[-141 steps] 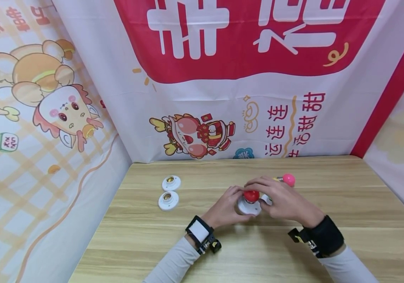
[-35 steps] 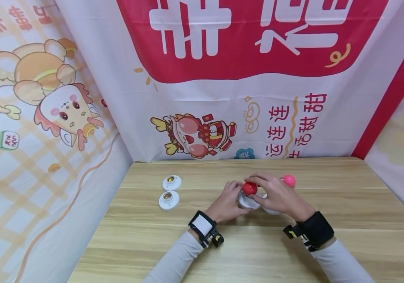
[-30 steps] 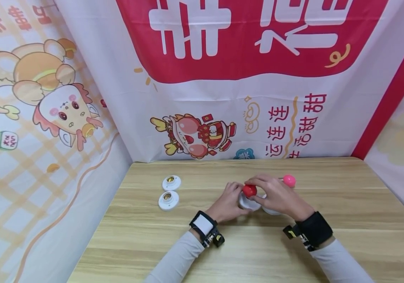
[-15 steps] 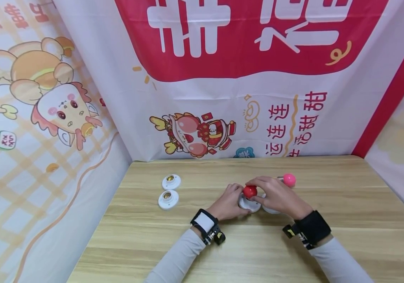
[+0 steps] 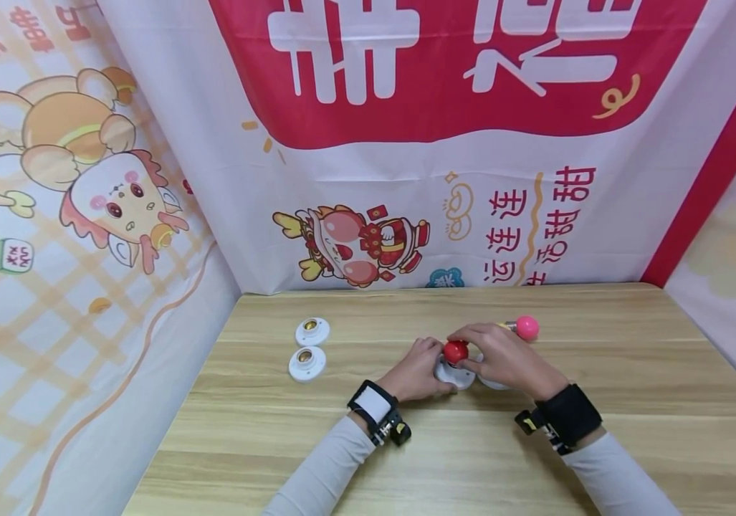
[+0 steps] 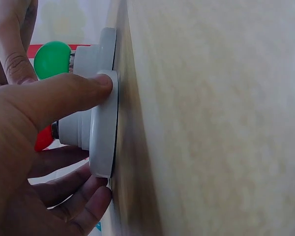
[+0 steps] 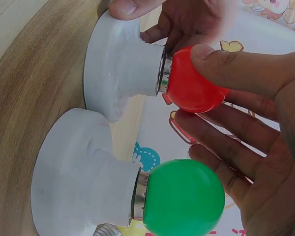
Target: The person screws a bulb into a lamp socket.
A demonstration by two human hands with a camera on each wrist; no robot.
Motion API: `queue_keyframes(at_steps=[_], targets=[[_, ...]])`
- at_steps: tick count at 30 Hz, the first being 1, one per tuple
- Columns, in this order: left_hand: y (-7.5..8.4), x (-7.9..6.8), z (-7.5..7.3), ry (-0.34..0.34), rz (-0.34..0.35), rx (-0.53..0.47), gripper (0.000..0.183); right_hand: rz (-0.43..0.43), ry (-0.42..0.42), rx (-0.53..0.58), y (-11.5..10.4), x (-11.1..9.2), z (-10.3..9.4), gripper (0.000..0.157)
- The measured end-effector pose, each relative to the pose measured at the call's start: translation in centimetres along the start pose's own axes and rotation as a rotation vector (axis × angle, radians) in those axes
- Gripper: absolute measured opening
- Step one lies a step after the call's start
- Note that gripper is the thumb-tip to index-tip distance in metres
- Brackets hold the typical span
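A red light bulb stands with its metal cap in the mouth of a white lamp socket, a strip of metal showing between them in the right wrist view. My left hand grips the socket's round base, thumb on the near rim and fingers around the far side. With thumb and fingers, my right hand pinches the red bulb. Close beside, a green bulb sits in a second white socket; in the head view the right hand hides this bulb.
Two white sockets without bulbs lie at the left of the wooden table. A pink bulb lies behind my right hand, with something yellow beside it. A printed cloth hangs behind the table.
The right hand has shifted from over the top of the red bulb to its side. Over the last second the bulb has come slightly lower into the socket. The left hand keeps its hold.
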State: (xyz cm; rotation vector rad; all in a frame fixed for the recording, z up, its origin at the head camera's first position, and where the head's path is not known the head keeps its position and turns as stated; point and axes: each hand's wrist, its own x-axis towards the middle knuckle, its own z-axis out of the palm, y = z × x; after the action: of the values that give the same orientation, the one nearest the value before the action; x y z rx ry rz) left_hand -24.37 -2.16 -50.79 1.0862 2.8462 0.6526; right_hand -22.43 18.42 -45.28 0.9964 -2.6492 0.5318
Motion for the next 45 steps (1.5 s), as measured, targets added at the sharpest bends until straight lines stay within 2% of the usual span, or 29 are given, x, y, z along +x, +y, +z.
queue_keyframes(at_steps=[4, 10, 15, 19, 23, 29, 37, 45], targets=[[-0.1, -0.1, 0.0, -0.003, 0.011, -0.010, 0.074, 0.001, -0.001, -0.002, 0.1, 0.0, 0.2, 0.042], [-0.1, -0.5, -0.5, -0.023, 0.000, -0.078, 0.073, 0.002, -0.018, 0.004, 0.0, 0.0, 0.1, 0.046], [-0.2, -1.0, -0.8, -0.018, 0.003, -0.122, 0.077, 0.042, -0.047, 0.092, -0.1, -0.4, -1.3, 0.054], [-0.7, -1.6, -1.6, -0.003, -0.013, -0.145, 0.082, 0.069, -0.028, 0.142, 0.6, -0.9, -2.7, 0.055], [-1.3, -2.3, -2.9, 0.026, -0.039, -0.166, 0.078, 0.079, 0.008, 0.127, 1.8, -1.5, -3.3, 0.054], [-2.4, -3.6, -4.3, 0.081, -0.069, -0.175, 0.071, 0.150, 0.036, 0.112, 3.3, -2.4, -3.8, 0.056], [-4.6, -5.5, -5.4, 0.199, -0.070, -0.099, 0.059, 0.229, 0.035, 0.038, 5.8, -3.3, -3.7, 0.047], [-6.7, -7.6, -6.6, 0.268, -0.099, -0.055, 0.051, 0.269, 0.051, 0.041, 8.5, -4.2, -2.8, 0.040]])
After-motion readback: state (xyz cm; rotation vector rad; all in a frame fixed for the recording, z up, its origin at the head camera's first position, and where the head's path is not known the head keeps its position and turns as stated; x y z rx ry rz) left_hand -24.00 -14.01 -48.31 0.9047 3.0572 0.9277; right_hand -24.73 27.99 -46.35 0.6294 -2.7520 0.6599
